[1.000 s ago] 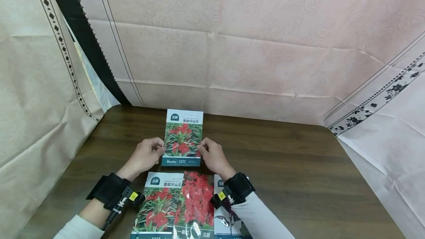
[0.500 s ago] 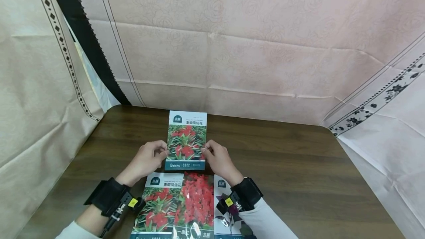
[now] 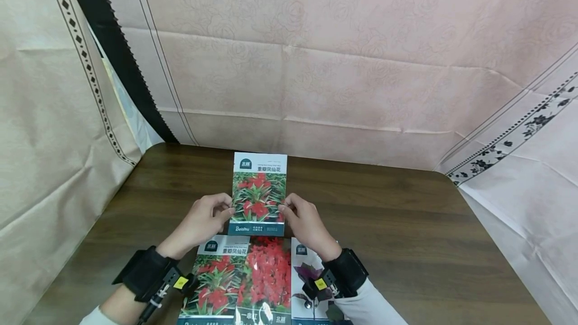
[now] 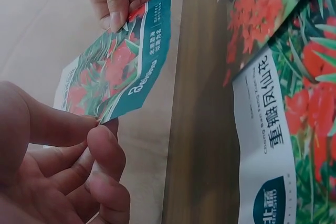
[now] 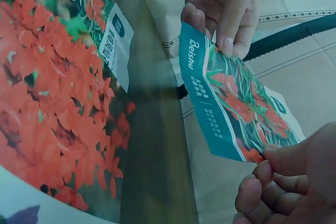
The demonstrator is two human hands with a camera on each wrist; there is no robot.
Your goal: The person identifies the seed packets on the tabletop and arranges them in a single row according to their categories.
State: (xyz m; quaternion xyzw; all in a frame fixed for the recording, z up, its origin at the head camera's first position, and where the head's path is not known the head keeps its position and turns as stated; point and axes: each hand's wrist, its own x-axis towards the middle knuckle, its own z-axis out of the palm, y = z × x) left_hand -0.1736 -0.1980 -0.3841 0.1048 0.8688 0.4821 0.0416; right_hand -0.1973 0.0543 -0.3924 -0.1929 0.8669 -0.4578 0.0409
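Observation:
A seed packet [image 3: 259, 194] with red flowers, a white top band and a teal "Beishu" band at its bottom is held up above the table. My left hand [image 3: 208, 217] pinches its left edge between thumb and fingers. On the opposite edge, my right hand [image 3: 308, 222] pinches it low down in the same way. Both wrist views show the packet [image 4: 113, 66] off the tabletop, slightly bowed between the two hands. Closer to me lie three more packets: one with the same red-flower print [image 3: 219, 280], an all-red-flower one [image 3: 270, 275], and a white one with a dark purple flower [image 3: 301, 275], partly covered by the right wrist.
The brown wooden table [image 3: 406, 245] extends to both sides of the packets. Behind its far edge hangs a pale rose-patterned cloth [image 3: 316, 89], with further cloth at left and right. Each wrist wears a black strap with a small camera.
Both hands have moved the pinched packet a little to the right and toward me. Its lower edge now reaches the top of the row of packets, which has stayed put.

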